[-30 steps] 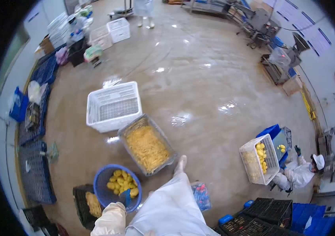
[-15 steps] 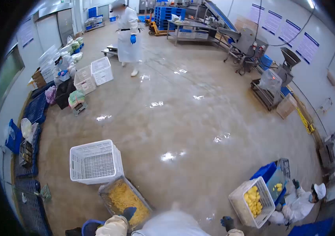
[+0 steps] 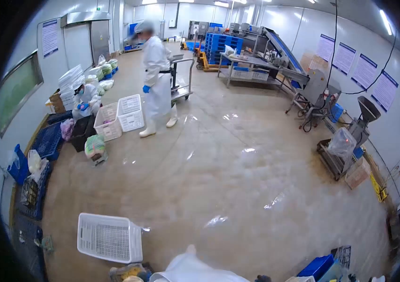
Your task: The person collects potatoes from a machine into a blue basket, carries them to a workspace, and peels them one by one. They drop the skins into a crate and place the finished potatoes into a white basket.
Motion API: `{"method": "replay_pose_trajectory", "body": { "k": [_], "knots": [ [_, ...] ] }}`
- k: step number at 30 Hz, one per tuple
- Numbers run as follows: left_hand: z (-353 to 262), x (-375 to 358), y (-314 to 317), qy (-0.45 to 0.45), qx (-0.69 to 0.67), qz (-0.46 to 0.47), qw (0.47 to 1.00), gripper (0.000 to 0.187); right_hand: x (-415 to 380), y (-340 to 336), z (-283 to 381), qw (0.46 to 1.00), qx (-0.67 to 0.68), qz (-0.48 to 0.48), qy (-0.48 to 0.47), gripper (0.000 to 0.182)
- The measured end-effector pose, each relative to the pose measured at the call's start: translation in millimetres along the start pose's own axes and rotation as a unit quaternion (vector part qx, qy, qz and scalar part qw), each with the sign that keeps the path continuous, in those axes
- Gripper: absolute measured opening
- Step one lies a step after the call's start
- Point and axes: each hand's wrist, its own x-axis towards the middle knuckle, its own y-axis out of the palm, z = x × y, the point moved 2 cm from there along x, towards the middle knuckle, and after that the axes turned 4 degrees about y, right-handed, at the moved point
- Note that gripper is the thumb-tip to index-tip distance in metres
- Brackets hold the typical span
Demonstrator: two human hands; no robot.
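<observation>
At the bottom edge, my left hand [image 3: 144, 275], in a dark glove, is beside the grey crate [image 3: 115, 272] that holds yellow shredded food [image 3: 131, 271]. Most of that hand is cut off, and its fingers cannot be made out. Only the top of my right hand [image 3: 262, 278], also dark-gloved, shows at the lower edge, right of my white apron [image 3: 195, 269]. Whether it holds anything is hidden. A white slatted crate [image 3: 135, 244] lies tipped on its side on the floor, just beyond the grey crate.
A blue crate [image 3: 316, 267] and the rim of a white crate [image 3: 299, 279] are at lower right. A person in white [image 3: 156, 70] stands by a trolley [image 3: 181, 91]; another person [image 3: 87, 97] sits at left. Machines [image 3: 320, 89] line the right wall. The floor [image 3: 200, 178] looks wet.
My view has tilted up, so the crates and both hands have slid down, mostly out of frame. The standing person has turned sideways and is now beside the trolley.
</observation>
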Motion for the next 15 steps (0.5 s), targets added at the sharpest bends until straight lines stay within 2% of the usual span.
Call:
{"method": "replay_pose_trajectory", "body": {
  "k": [2, 4, 8, 10, 11, 12, 14, 15],
  "knots": [
    [-7.2, 57.2, -22.8, 0.021, 0.008, -0.029, 0.999, 0.034, 15.1, -4.0, 43.8, 1.000, 0.002, -0.019, 0.007, 0.017],
    [21.8, 158.6, -69.6, 0.045, 0.020, -0.052, 0.997, 0.034, 27.5, -3.5, 78.0, 0.999, 0.013, -0.039, 0.017, 0.018],
    [24.3, 384.4, -164.0, 0.107, 0.048, -0.078, 0.990, 0.034, 48.4, 9.8, 118.8, 0.994, 0.055, -0.084, 0.050, 0.019],
    [11.3, 461.2, -184.5, 0.133, 0.059, -0.096, 0.985, 0.034, 72.0, 12.0, 146.0, 0.990, 0.069, -0.101, 0.065, 0.019],
    [-3.7, 508.6, -189.6, 0.077, -0.015, -0.072, 0.994, 0.036, 90.8, 7.9, 164.6, 0.989, 0.072, -0.107, 0.070, 0.020],
    [-22.7, 544.9, -196.3, 0.079, -0.013, -0.073, 0.994, 0.036, 109.3, 2.7, 181.3, 0.988, 0.074, -0.113, 0.074, 0.020],
    [-66.2, 606.6, -222.4, -0.043, -0.094, 0.002, 0.995, 0.042, 151.8, -12.6, 219.6, 0.986, 0.076, -0.124, 0.082, 0.021],
    [-71.6, 633.4, -215.5, 0.024, 0.074, 0.112, 0.991, 0.030, 172.2, -24.3, 242.8, 0.985, 0.076, -0.129, 0.086, 0.021]
  ]
}}
